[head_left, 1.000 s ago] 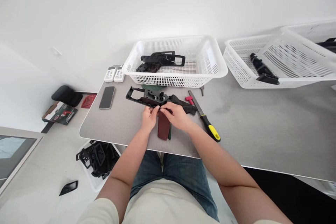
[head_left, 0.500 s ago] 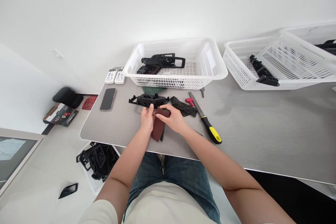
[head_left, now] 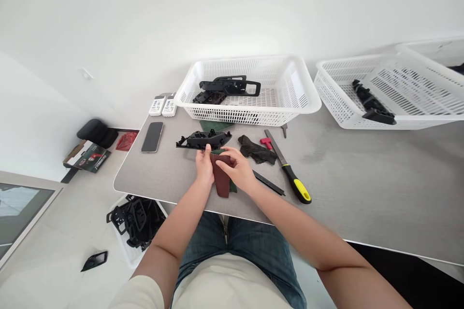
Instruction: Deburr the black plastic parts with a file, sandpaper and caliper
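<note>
My left hand (head_left: 205, 168) is closed on the near edge of a black plastic trim part (head_left: 205, 141), its thumb on top. The part has clips along its top and is held just above the table. My right hand (head_left: 237, 170) pinches a piece of sandpaper (head_left: 222, 184), brown-red on the face towards me and green behind. The sandpaper hangs down between both hands, its upper end close to the part; whether it touches the part I cannot tell. A black strip (head_left: 268, 183) lies by my right wrist.
A file (head_left: 286, 166) with a yellow-black handle, a red tool (head_left: 266, 143) and a black cloth (head_left: 256, 149) lie to the right. White baskets (head_left: 250, 115) with black parts stand at the back. A phone (head_left: 152, 137) lies left. Below, a bin holds more parts (head_left: 137, 222).
The sandpaper has turned, its lower end swinging right, and more of its green side shows above. The black strip has come into sight past my right wrist. The whole view has shifted slightly.
</note>
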The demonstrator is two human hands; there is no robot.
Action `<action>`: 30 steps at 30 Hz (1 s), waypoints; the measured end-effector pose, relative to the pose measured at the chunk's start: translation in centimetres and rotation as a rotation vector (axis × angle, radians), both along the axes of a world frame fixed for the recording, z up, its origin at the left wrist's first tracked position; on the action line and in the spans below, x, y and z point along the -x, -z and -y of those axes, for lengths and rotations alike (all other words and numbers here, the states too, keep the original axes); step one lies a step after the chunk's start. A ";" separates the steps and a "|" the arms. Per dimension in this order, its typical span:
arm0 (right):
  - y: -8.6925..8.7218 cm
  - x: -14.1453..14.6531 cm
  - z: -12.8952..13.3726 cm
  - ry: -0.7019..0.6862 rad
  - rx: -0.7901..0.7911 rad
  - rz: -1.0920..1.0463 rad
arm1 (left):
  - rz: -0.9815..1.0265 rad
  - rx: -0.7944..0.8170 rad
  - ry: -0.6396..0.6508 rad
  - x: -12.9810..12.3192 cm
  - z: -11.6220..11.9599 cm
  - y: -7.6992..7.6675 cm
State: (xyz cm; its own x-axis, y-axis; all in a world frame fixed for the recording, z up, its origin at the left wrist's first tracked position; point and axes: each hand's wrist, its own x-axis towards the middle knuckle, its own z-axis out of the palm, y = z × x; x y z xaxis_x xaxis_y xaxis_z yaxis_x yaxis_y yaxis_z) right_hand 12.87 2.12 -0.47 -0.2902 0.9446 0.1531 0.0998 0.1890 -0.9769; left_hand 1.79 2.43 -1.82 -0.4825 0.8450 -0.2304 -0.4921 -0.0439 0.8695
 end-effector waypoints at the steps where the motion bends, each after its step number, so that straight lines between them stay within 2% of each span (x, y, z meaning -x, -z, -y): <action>1: 0.1 0.0 -0.1 -0.031 0.027 -0.033 | 0.001 0.000 0.002 0.1 -0.1 0.0; 6: 0.0 0.4 0.4 -0.155 0.016 -0.082 | 0.036 0.001 0.084 0.5 -0.3 -0.1; 8: -0.3 0.3 0.4 -0.162 0.055 -0.086 | 0.070 -0.013 0.123 0.5 -0.2 -0.2; 11: -0.9 -0.6 -0.4 -0.055 0.175 -0.150 | 0.148 -0.022 0.165 0.6 -0.1 -0.4; 14: -1.5 -1.8 -1.7 0.065 0.318 -0.310 | 0.212 0.002 0.181 0.7 -0.2 -0.7; 16: -1.8 -2.3 -2.4 0.097 0.419 -0.394 | 0.236 0.031 0.150 0.9 -0.3 -0.7; 19: -2.0 -2.4 -2.7 0.100 0.500 -0.400 | 0.228 0.050 0.131 1.0 -0.4 -0.8; 23: -1.8 -2.1 -2.6 0.088 0.471 -0.333 | 0.178 0.010 0.165 1.0 -0.2 -0.8; 30: -1.2 -2.3 -2.7 0.092 0.346 -0.166 | 0.210 -0.009 0.221 0.8 0.0 -1.1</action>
